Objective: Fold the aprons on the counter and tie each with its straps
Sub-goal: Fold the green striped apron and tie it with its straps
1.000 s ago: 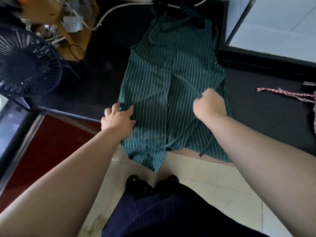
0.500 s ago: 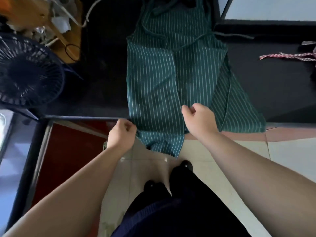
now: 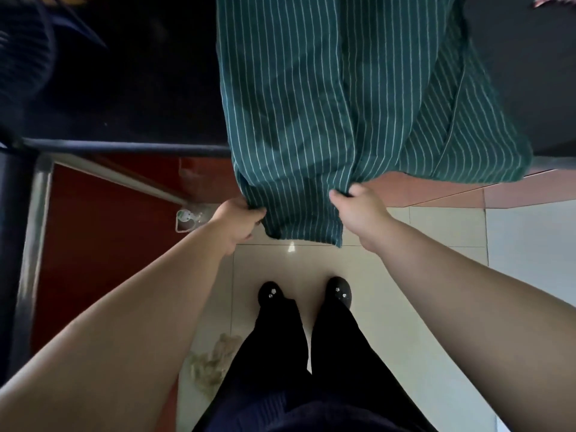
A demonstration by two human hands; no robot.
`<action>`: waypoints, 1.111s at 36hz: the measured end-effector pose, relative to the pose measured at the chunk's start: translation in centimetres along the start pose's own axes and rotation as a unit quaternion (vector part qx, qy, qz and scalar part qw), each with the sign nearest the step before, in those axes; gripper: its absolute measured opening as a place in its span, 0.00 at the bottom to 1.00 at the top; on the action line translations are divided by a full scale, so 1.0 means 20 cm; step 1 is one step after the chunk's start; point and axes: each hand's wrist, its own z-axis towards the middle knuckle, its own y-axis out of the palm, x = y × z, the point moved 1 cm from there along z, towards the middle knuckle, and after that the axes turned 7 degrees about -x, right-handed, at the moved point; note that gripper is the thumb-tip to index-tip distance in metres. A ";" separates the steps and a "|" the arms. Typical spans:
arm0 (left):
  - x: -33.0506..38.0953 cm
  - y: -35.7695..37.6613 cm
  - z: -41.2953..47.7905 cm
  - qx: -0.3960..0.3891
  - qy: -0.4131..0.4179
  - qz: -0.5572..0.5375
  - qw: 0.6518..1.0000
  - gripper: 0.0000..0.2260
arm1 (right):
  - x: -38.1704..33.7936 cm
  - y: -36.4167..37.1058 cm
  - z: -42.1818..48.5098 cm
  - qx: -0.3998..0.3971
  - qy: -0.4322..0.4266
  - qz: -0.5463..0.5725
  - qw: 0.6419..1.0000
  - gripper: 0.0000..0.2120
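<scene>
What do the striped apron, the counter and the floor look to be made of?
Green striped apron: thin woven cloth, probably cotton, matte; it drapes and creases over the edge. Counter: dark and smooth, perhaps polished stone; too dim to be sure. Floor: pale glazed tiles, shown by grout lines and a glint.

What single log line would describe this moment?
left hand: grips lower end of green white-striped cloth apron | right hand: grips same end | apron: hangs off black counter edge

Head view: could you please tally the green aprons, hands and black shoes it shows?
1 green apron
2 hands: left hand, right hand
2 black shoes: left shoe, right shoe
Total: 5
</scene>
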 end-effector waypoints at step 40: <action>-0.16 0.31 -0.82 0.399 0.152 0.246 0.870 0.06 | -0.08 -0.26 -0.30 -0.086 -0.168 -0.153 0.970 0.10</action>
